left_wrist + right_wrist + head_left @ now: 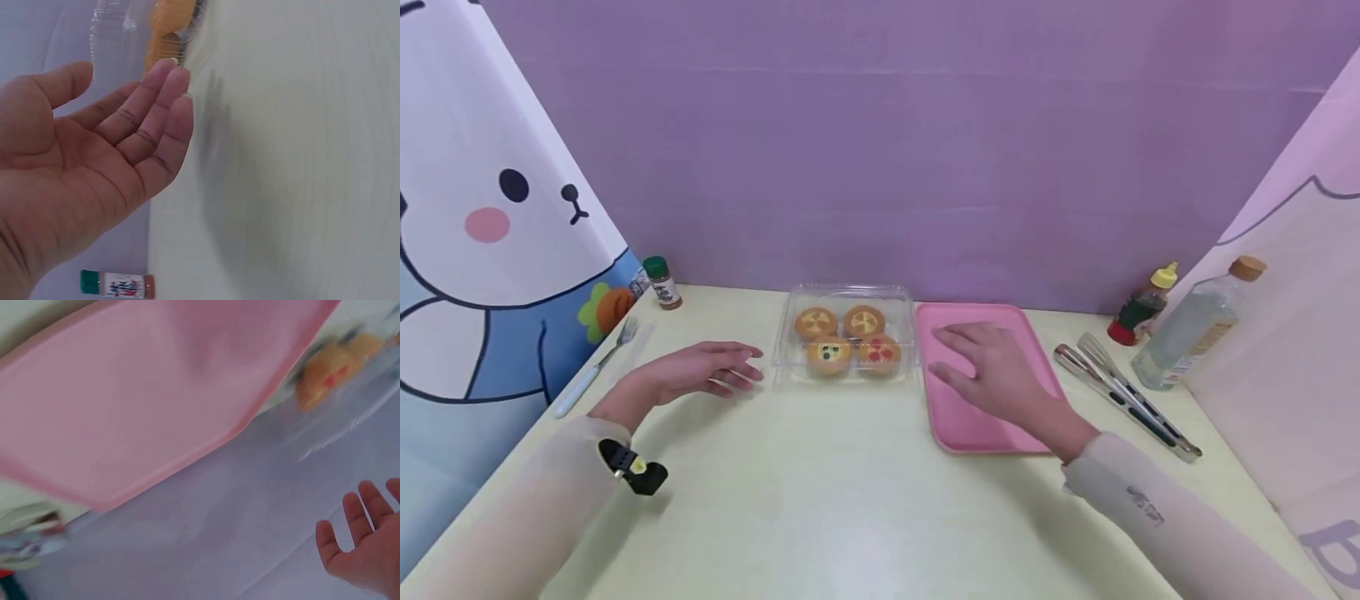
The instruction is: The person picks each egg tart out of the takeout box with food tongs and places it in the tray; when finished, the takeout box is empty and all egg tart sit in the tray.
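My left hand hovers over the table left of a clear plastic box, its palm bare and fingers loosely bent in the left wrist view. Inside the box sit several round tarts, two with cross-marked tops, one with dark bits and one with red bits. Above a pink tray, my right hand is held with fingers spread toward the box, holding nothing. The tray lies flat just right of the box.
At the left edge lies a fork, with a green-capped spice jar behind it. Right of the tray are metal tongs, a yellow-capped sauce bottle and a corked clear bottle. A purple backdrop stands behind.
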